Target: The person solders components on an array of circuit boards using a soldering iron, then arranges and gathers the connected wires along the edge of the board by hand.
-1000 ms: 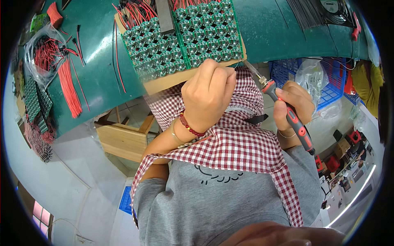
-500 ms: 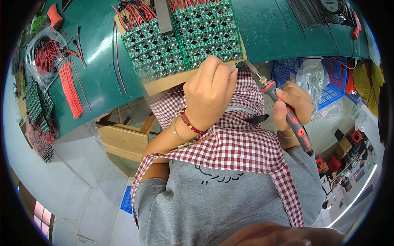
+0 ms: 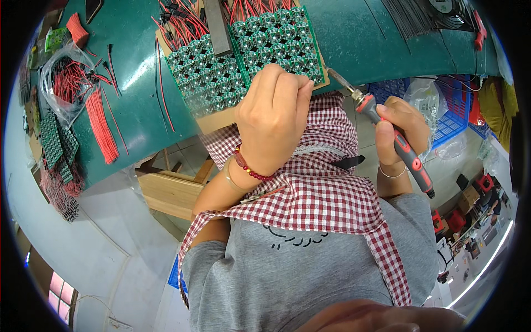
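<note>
Two gridded green circuit boards (image 3: 274, 41), one dark rectangular bar (image 3: 217, 27) atop, left hand (image 3: 269, 116) at their near edge, grip pressed together, contents hidden, right hand's (image 3: 408, 125) grip pinching one plastic-handled soldering iron (image 3: 404, 149), right of the boards.

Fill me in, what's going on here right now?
A person is at a green table. Their right hand holds a soldering iron, its tip near the right corner of the cardboard under the circuit boards. Their left hand, fingers curled, is at the boards' near edge; whether it pinches anything is hard to tell. A dark bar lies over the boards, beside red wires.
</note>
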Tool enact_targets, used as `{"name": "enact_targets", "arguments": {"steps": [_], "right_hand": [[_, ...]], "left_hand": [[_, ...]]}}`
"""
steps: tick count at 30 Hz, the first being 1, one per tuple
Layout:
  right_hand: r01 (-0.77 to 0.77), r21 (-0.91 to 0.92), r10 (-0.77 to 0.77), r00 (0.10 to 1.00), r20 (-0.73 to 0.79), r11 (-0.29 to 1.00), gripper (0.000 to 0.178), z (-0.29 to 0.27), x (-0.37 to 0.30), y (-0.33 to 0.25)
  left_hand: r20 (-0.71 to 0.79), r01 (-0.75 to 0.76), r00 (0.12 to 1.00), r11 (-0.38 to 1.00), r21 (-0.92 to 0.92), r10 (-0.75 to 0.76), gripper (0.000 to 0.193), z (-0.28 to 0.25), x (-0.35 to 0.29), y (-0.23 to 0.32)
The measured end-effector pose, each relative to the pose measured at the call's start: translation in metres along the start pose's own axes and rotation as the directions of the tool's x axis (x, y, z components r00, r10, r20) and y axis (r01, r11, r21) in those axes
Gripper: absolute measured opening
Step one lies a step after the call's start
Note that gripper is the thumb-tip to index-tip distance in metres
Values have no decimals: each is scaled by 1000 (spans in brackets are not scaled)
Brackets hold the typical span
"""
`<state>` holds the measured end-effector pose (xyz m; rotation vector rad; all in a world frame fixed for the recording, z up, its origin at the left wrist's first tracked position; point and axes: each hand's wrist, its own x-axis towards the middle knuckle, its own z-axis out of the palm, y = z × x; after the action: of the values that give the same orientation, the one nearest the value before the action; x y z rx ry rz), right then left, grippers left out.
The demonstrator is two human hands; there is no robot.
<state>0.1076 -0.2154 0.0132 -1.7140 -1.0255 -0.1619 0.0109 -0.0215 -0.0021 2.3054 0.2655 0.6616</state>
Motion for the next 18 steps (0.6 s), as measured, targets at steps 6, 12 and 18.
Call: {"name": "enact_targets", "arguments": {"steps": [6, 12, 18], "right_hand": [[-23, 32, 22, 999, 25, 999, 13, 5, 2, -2], [-6, 25, 5, 999, 33, 1000, 14, 6, 1, 0], [25, 22, -26, 1000, 4, 999, 15, 5, 2, -5]], "left_hand": [[-1, -17, 1000, 998, 58, 17, 17, 5, -1, -2], [23, -7, 1000, 999, 51, 6, 17, 6, 1, -1], [-72, 16, 997, 999, 27, -14, 14, 1, 5, 6]]}}
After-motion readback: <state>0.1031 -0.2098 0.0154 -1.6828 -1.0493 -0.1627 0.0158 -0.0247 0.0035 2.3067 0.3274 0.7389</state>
